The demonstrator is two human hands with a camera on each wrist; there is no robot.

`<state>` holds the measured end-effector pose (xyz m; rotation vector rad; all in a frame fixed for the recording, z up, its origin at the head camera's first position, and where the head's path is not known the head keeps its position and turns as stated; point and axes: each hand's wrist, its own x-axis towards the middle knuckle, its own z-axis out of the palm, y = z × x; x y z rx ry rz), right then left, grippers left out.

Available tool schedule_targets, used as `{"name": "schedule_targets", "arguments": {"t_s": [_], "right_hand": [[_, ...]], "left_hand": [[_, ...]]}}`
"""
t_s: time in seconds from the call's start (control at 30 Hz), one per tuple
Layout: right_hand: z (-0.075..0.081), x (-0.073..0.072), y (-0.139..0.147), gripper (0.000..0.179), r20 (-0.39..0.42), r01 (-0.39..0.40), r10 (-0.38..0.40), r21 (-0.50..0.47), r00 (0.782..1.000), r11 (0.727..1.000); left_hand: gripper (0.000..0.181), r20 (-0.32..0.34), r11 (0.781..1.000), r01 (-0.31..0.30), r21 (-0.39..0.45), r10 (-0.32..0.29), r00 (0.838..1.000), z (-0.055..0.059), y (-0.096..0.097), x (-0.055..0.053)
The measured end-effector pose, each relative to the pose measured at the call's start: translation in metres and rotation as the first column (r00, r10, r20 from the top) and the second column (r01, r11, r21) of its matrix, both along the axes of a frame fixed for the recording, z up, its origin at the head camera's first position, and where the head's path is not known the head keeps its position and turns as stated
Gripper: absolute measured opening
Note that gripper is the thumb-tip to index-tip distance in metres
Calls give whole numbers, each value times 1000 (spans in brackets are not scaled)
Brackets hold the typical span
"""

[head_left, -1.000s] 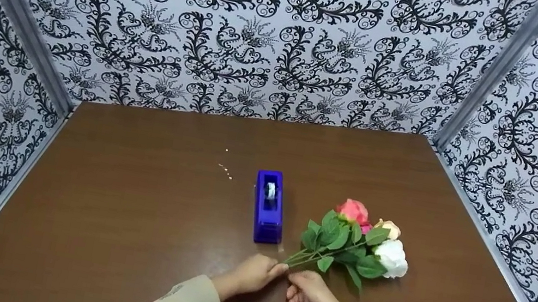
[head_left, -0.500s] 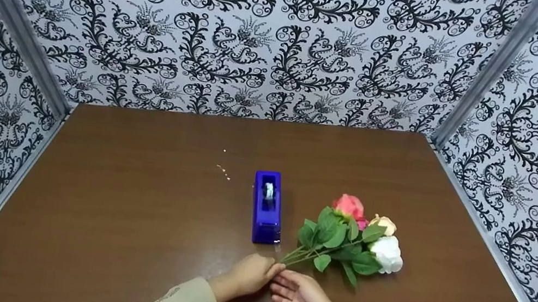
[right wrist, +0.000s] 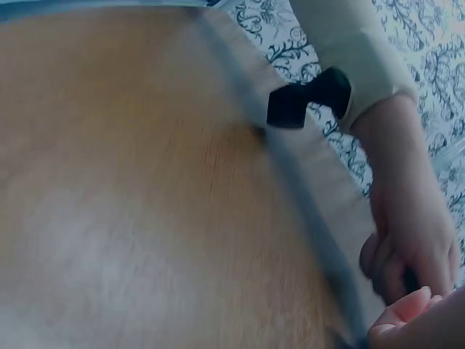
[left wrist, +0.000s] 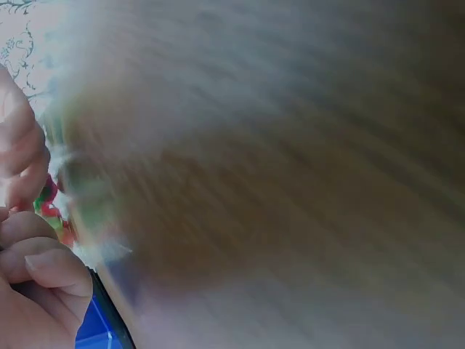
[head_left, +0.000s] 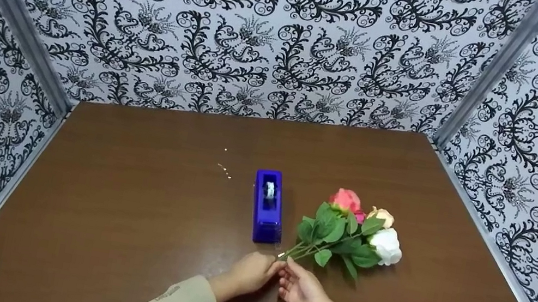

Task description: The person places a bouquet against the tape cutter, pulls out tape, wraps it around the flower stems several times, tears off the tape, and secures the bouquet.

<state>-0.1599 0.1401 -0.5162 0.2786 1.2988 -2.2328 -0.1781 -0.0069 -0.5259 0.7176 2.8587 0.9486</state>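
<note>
Artificial flowers (head_left: 337,235), with pink, cream and white blooms, lie slanting toward the right. My left hand (head_left: 250,271) grips their green stems (head_left: 304,248) near the lower ends. Beside it, my right hand (head_left: 305,295) has thumb and forefinger pinched on the stems, its other fingers loosely curled. Past the hands stands a blue tape dispenser (head_left: 268,206), with a bit of clear tape at its near end. The left wrist view has both hands at its left edge, above the dispenser (left wrist: 102,327). In the right wrist view, a dark stem end shows at the left hand (right wrist: 410,225).
A brown wooden table (head_left: 145,195) lies under everything. Small pale scraps (head_left: 225,170) are scattered left of the dispenser. Patterned black-and-white walls (head_left: 223,32) close in the back and both sides.
My right hand opened out beside the left fingers, then moved up to the stems and pinched there. The blooms swung slightly left and away. My left hand kept its hold.
</note>
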Motion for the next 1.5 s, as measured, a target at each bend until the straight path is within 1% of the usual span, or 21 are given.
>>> {"name": "schedule_targets", "arguments": {"t_s": [0.13,0.23,0.33,0.47,0.6,0.73,0.77,0.8,0.83,0.9,0.93,0.97,1.03,1.07,1.1,1.13,1.23,1.27,1.37,1.43,1.5], "right_hand": [[-6,-9,0,31,-31,18,-21,-85,999,996],[-9,-13,-1,31,-44,24,-30,-128,999,992],[-11,-15,-1,30,-32,40,-45,-141,998,989],[-12,-17,3,27,-20,29,-32,-147,999,989],[-13,-21,6,29,-37,-53,48,-150,998,987],[-14,-27,10,31,-56,-133,125,-172,991,976],[-14,-29,11,30,-61,-149,140,-179,988,972],[-14,-30,12,30,-66,-162,152,-181,986,970],[-14,-31,13,29,-72,-176,165,-181,984,968],[-13,-32,15,30,-91,-202,188,-174,978,964],[-13,-32,15,30,-101,-213,198,-169,975,962],[-12,-32,16,31,-117,-228,211,-163,970,960],[-9,-33,17,33,-142,-257,236,-160,961,953],[-8,-34,17,33,-154,-271,247,-162,957,949],[-7,-34,18,33,-164,-284,257,-167,952,944],[-6,-35,18,33,-172,-291,262,-172,950,941],[-4,-36,17,32,-185,-297,264,-180,947,938],[-4,-36,17,32,-191,-298,264,-180,945,938],[-4,-36,17,32,-210,-309,272,-174,939,935],[-5,-36,16,31,-222,-319,279,-171,934,932],[-5,-36,16,28,-219,-312,273,-172,937,934]], "left_hand": [[31,-22,997,32,74,-30,999,1,1,0],[30,-38,995,33,91,-30,999,1,1,0],[31,-32,998,18,63,-16,999,2,2,1],[31,-44,1000,8,-25,-9,999,2,4,2],[30,-148,991,-25,-131,6,989,0,4,3],[32,-318,956,-100,-275,8,948,-2,3,3],[33,-338,947,-109,-303,0,941,-2,2,3],[33,-329,946,-102,-307,-5,944,-2,2,2],[33,-282,954,-78,-291,-7,959,-1,1,1],[34,-75,988,18,-154,-30,997,2,-2,-2],[36,61,998,58,-37,-56,997,3,-4,-4],[38,208,993,71,92,-89,974,4,-6,-6],[40,439,947,18,320,-165,883,5,-10,-9],[39,505,919,-14,393,-203,839,5,-11,-10],[39,540,896,-39,443,-232,809,5,-12,-11],[38,561,878,-54,476,-255,788,5,-13,-12],[32,575,838,-77,540,-300,761,4,-15,-13],[30,582,823,-82,562,-323,747,3,-15,-13],[25,618,781,-115,614,-386,685,2,-16,-13],[21,639,760,-146,633,-408,652,2,-17,-12],[19,648,752,-167,638,-407,643,3,-17,-11]]}}
